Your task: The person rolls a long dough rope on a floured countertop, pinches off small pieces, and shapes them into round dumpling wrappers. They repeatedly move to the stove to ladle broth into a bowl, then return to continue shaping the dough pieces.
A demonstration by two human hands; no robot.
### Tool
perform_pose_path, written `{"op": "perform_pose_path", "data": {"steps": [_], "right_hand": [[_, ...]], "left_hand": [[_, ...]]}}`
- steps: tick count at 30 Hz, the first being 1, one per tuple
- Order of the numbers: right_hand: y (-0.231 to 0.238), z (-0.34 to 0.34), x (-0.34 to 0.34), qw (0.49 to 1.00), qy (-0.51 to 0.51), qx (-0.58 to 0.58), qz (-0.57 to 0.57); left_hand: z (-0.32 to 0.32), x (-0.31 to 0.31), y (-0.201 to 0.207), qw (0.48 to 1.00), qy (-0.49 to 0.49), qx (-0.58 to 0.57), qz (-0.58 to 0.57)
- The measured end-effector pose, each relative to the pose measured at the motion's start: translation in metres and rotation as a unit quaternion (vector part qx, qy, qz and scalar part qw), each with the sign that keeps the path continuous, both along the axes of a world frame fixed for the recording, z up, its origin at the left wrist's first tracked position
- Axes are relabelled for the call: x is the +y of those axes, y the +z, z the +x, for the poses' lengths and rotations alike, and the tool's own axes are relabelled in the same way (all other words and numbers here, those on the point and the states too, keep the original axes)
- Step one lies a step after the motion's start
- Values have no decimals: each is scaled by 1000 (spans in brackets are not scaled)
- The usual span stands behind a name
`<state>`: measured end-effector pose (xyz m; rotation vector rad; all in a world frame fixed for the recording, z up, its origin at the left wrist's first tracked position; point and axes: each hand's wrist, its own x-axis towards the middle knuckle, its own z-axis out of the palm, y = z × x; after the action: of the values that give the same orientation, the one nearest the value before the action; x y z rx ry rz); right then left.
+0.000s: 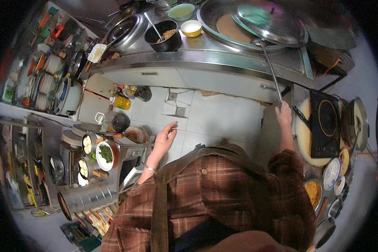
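Note:
My right hand (284, 113) is closed round the end of a long metal ladle (271, 69). The ladle's small rounded head lies at the front rim of a large wok (210, 31) set into the stainless steel counter. A shiny domed lid (271, 23) partly covers the wok, tilted to the right and hiding much of the inside. A flat tan surface (231, 29) shows in the wok left of the lid. My left hand (165, 138) hangs over the tiled floor with its fingers apart, holding nothing.
On the counter stand a black pot (172, 43) with a spoon in crumbly food, a yellow bowl (191, 28) and a pale green bowl (181, 11). An induction cooker (324, 124) lies at right. Bottles (121, 102) stand on the floor; greens fill a white bowl (100, 163) at left.

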<state>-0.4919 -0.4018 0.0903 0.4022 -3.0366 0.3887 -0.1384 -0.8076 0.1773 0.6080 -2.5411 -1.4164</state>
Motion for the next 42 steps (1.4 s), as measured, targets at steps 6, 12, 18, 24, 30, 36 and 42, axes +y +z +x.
{"op": "perform_pose_path", "data": {"steps": [6, 12, 18, 24, 30, 36, 42], "right_hand": [[-53, -103, -18, 983, -118, -135, -30], [-65, -113, -49, 991, -89, -90, -44], [-18, -123, -118, 982, -83, -134, -101], [-14, -219, -220, 843, -170, -316, -400], [-40, -308, -285, 758, -318, -277, -498], [-83, -396, -333, 770, -373, -267, -445], [-96, -429, -389, 760, -259, -326, -499]], "left_hand": [[-64, -39, 8, 995, 64, -53, 47], [-140, -105, -8, 997, 46, -48, 41], [-246, -202, -19, 999, -7, -45, -6], [-345, -270, -8, 997, -71, -25, -9], [-377, -293, -22, 994, -106, -38, -6], [-359, -302, -55, 972, 31, -123, 200], [-353, -298, -67, 932, 112, -117, 323]]}}
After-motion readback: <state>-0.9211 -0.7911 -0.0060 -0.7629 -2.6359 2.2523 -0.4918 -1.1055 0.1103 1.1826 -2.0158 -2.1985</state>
